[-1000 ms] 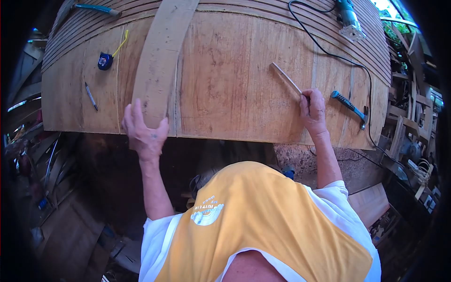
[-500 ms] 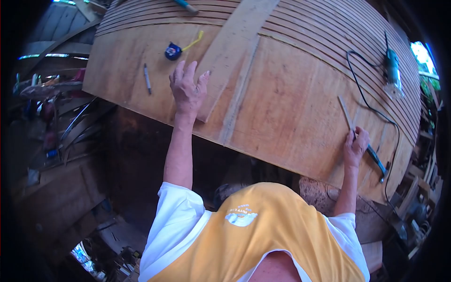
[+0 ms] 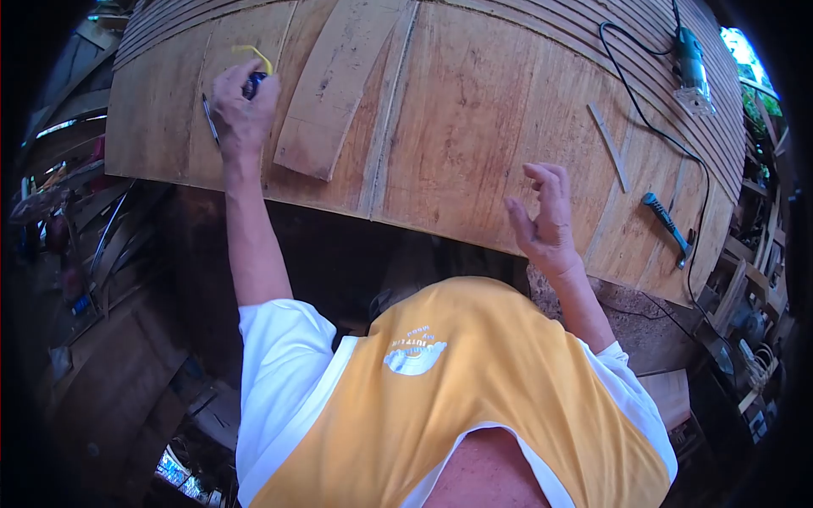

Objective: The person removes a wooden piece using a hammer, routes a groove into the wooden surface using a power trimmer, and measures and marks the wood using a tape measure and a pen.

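My left hand (image 3: 244, 106) is closed round the blue tape measure (image 3: 254, 83), whose yellow strap (image 3: 266, 62) sticks out beyond the fingers. A pen (image 3: 210, 120) lies just left of that hand. Right of it, a long curved board (image 3: 328, 102) rests on the wooden panel (image 3: 457, 127). My right hand (image 3: 546, 216) is held above the panel's near edge, fingers apart and slightly curled, with nothing in it. The thin metal strip (image 3: 609, 148) lies on the panel to its upper right, and a blue-handled hammer (image 3: 667, 227) lies farther right.
A green power tool (image 3: 692, 72) lies at the upper right, its black cord (image 3: 645, 112) looping down the panel's right side. Narrow wooden strips (image 3: 584, 34) line the far part. Stacked wood and clutter (image 3: 93, 254) stand at the left, with coiled cord (image 3: 760, 364) at the right.
My left hand has left the curved board and taken hold of the tape measure. My right hand has let go of the metal strip and moved left. The view has shifted.
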### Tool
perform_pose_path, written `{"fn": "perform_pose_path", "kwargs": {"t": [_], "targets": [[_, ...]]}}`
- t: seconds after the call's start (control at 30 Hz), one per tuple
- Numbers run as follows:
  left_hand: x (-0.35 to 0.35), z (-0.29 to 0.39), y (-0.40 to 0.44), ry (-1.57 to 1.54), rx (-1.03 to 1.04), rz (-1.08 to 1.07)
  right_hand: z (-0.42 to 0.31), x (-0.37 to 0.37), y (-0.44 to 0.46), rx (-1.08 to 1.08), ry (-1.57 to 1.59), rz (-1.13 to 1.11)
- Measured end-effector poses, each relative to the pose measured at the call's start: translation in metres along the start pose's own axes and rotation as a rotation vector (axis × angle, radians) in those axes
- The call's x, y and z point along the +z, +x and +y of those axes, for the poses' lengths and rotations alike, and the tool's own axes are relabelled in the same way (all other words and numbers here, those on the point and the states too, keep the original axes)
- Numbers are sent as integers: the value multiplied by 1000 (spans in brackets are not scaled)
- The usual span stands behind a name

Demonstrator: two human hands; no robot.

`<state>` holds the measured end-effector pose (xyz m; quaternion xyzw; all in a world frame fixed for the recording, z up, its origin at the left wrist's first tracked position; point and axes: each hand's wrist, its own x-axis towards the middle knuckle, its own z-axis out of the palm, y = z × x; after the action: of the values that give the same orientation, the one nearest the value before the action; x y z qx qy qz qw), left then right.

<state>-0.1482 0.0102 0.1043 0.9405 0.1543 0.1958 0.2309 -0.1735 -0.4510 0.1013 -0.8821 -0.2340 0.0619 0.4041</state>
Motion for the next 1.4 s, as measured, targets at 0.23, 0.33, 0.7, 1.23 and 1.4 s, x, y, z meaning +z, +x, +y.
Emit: {"fn": "perform_pose_path", "kwargs": {"t": [0.23,0.33,0.7,1.23,1.4], "targets": [[20,170,-173,-554,-141,-607,-58,32,5,-182,121,-303],[20,181,-198,-696,-449,-841,-57,26,-9,-65,174,-470],[24,186,-246,-1423,-1113,-1074,-38,5,-62,136,237,-496],[29,98,-199,-684,-374,-669,-27,-24,-69,638,21,-377],[29,55,-169,-423,-167,-540,2,-50,-90,690,-5,-257]]}}
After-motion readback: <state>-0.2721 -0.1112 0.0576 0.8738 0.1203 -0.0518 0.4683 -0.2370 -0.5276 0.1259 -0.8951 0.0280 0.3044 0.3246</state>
